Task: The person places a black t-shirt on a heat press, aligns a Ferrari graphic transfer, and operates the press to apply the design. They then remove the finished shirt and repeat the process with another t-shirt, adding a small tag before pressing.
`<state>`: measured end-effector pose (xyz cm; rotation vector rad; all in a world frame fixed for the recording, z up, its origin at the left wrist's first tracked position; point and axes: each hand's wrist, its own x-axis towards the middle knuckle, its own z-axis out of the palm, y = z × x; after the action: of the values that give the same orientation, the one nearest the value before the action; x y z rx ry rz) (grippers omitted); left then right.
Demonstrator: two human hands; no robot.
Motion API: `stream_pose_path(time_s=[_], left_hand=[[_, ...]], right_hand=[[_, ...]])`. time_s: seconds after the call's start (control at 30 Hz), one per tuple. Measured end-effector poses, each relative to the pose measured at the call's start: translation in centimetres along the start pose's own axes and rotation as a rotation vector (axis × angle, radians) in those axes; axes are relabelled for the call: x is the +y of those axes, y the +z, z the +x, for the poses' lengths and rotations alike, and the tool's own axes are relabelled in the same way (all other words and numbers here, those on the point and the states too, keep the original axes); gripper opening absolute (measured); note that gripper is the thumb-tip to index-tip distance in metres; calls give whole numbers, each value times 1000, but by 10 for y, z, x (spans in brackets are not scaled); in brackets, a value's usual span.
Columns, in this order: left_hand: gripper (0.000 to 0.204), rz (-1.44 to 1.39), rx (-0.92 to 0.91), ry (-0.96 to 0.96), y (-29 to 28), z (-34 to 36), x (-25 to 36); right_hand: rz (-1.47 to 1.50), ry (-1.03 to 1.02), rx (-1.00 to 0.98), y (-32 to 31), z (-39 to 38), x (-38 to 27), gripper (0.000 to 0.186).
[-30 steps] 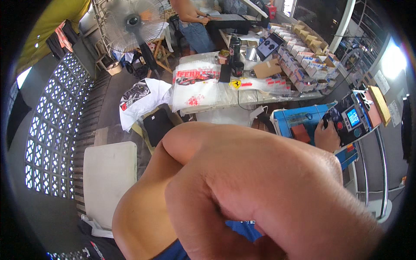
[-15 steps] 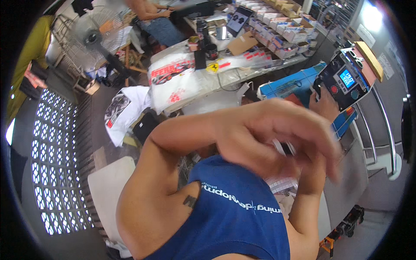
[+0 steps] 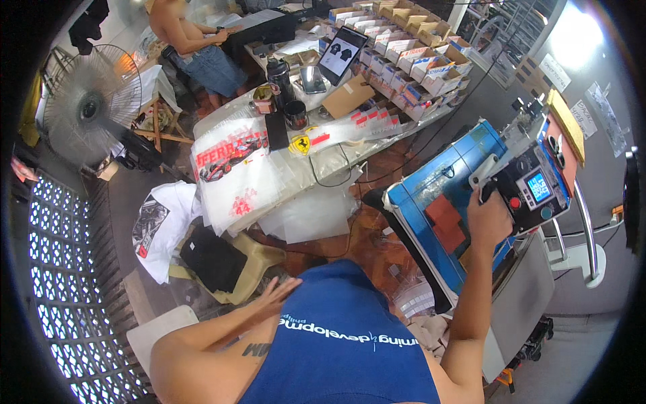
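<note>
My right hand (image 3: pixel 490 219) is closed around the black handle of a heat press, just left of its control box (image 3: pixel 528 192) with a lit blue display. Beneath and to the left lies the blue surface of the press (image 3: pixel 420 182), with reddish square pads (image 3: pixel 445 222) on it. My left hand (image 3: pixel 277 295) hangs low against the side of my blue sleeveless shirt (image 3: pixel 343 337), its fingers stretched out with nothing in them. Nearest to that hand is a pale plastic chair (image 3: pixel 266 256) bearing a folded black cloth (image 3: pixel 214 259).
A table holds printed transfer sheets (image 3: pixel 232 165), a black bottle (image 3: pixel 279 81), a mug (image 3: pixel 295 114), a screen (image 3: pixel 343 54) and rows of small boxes (image 3: pixel 410 57). A white printed T-shirt (image 3: pixel 165 225) hangs at left, below a fan (image 3: pixel 91 104). Another person (image 3: pixel 195 50) stands at the back.
My left hand has dropped from in front of my view down to my side. The view has shifted, showing more of the press; my right hand stays at its handle.
</note>
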<state>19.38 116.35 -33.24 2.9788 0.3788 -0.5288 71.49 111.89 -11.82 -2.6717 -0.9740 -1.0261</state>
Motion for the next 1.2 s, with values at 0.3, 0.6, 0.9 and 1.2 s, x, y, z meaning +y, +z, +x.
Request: stream_pose_path(time_s=[0.3,0.6,0.9,1.2], left_hand=[[93,-822,41,551,10,55,-59],[87,-664,-45,693,-31,139,-23],[86,-654,50,718,-52,178,35],[86,-512,-32,566,-44,166,69]], right_hand=[[-72,-69,196,13,-1,4,40],[116,-108,96,4,-7,18,29],[255,-188,85,7,-9,31,27],[329,-265,5,-1,-9,42,27]])
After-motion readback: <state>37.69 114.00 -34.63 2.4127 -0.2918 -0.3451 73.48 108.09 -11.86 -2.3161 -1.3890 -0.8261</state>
